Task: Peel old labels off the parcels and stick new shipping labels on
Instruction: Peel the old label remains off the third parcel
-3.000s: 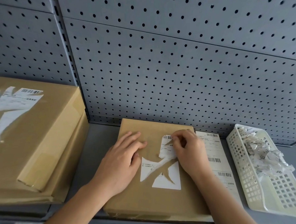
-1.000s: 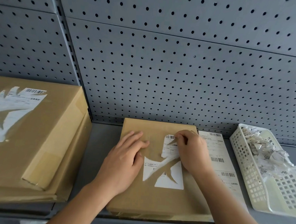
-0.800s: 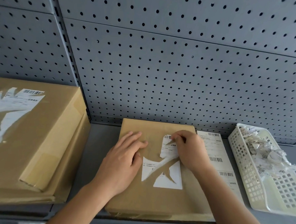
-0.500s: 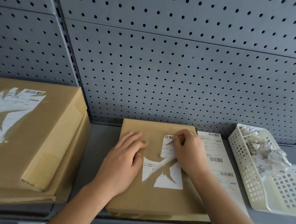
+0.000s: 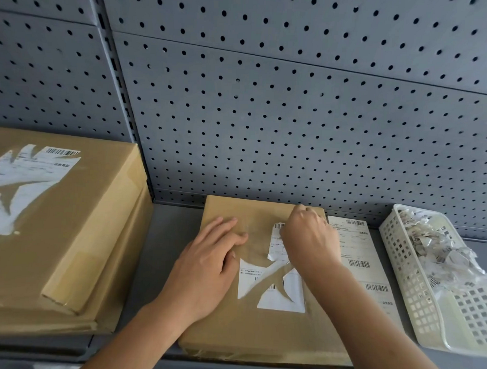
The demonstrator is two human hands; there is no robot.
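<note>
A flat brown parcel (image 5: 246, 328) lies on the grey shelf in front of me. Its old white label (image 5: 276, 292) is torn into ragged pieces. My left hand (image 5: 206, 270) rests flat on the parcel's left part, fingers spread. My right hand (image 5: 308, 241) is over the label's upper strip (image 5: 276, 242), fingers pinched together near the parcel's far edge; whether a scrap is between them is hidden. A sheet of new shipping labels (image 5: 359, 263) lies to the right of the parcel.
A larger brown box (image 5: 65, 231) with a torn label (image 5: 19, 184) stands at the left. A white plastic basket (image 5: 433, 310) with several peeled label scraps sits at the right. A grey pegboard wall (image 5: 268, 115) rises behind the shelf.
My right hand has moved up and away along the label's upper strip toward the parcel's far edge. My left hand stays pressed on the parcel.
</note>
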